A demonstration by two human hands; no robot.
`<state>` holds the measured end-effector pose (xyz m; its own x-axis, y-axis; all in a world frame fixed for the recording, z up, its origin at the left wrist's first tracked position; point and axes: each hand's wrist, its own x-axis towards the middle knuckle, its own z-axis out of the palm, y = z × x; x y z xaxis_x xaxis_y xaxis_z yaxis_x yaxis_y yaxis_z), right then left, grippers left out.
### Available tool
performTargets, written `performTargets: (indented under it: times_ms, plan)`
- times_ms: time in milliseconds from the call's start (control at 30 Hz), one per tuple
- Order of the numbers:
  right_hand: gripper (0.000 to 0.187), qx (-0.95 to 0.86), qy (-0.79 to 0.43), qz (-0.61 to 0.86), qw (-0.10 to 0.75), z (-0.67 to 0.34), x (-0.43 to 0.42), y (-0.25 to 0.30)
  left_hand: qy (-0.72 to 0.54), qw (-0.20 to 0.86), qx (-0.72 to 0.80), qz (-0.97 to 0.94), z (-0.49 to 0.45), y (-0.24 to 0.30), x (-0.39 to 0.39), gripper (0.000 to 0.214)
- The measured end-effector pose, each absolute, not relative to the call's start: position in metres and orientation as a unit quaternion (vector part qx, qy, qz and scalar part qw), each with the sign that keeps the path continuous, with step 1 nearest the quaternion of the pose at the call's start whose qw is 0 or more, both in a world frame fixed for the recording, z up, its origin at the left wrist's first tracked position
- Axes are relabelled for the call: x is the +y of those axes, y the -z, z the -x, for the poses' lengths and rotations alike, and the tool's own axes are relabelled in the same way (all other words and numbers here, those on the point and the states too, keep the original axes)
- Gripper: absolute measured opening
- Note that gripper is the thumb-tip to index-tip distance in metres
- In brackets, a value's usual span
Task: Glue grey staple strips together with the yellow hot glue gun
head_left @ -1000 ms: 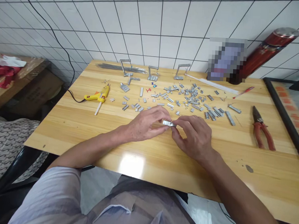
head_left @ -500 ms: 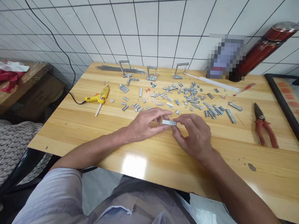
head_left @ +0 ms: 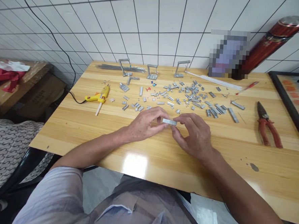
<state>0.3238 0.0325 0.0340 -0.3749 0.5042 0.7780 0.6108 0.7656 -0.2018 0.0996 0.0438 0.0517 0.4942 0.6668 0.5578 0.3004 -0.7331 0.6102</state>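
Between both hands, a short silvery-grey strip of staples [head_left: 169, 122] is held just above the table. My left hand [head_left: 148, 124] pinches its left end between thumb and fingers. At the other end, the thumb and fingertips of my right hand [head_left: 194, 132] close on the strip. Several loose staple pieces [head_left: 193, 89] lie scattered beyond the hands. Behind them stand three small bracket-shaped structures made of grey pieces, including the middle one [head_left: 152, 71].
A yellow glue gun [head_left: 100, 95] lies left, its cable running off the table. Red-handled pliers [head_left: 266, 124] rest right. Thin metal wires [head_left: 109, 68], a white strip [head_left: 221, 82], a red pen [head_left: 249, 87] and a red thermos [head_left: 270, 45] are toward the tiled wall.
The view has shifted slightly. Both hands keep their pinch on the staple strip, which tilts a little differently; nothing was let go.
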Motion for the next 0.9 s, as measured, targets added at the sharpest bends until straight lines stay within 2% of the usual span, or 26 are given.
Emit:
performTargets:
  times_ms: [67,233,400,567,900]
  plan:
    - [0.019,-0.825,0.062,0.34,0.447,-0.324,0.033,-0.034,-0.405,0.222,0.296,-0.836,-0.098,-0.049,0.044,0.009]
    - [0.023,-0.83,0.073,0.341,0.435,-0.325,0.033,-0.032,-0.384,0.252,0.317,-0.83,-0.096,-0.052,0.043,0.041]
    - [0.023,-0.835,0.117,0.326,0.427,-0.323,0.032,-0.034,-0.366,0.364,0.386,-0.765,-0.099,-0.063,0.039,0.023]
    - [0.022,-0.845,0.137,0.313,0.412,-0.32,0.032,-0.035,-0.334,0.481,0.431,-0.686,-0.102,-0.064,0.04,0.023]
    - [0.023,-0.839,0.107,0.328,0.421,-0.323,0.032,-0.029,-0.351,0.536,0.383,-0.665,-0.1,-0.06,0.044,0.036]
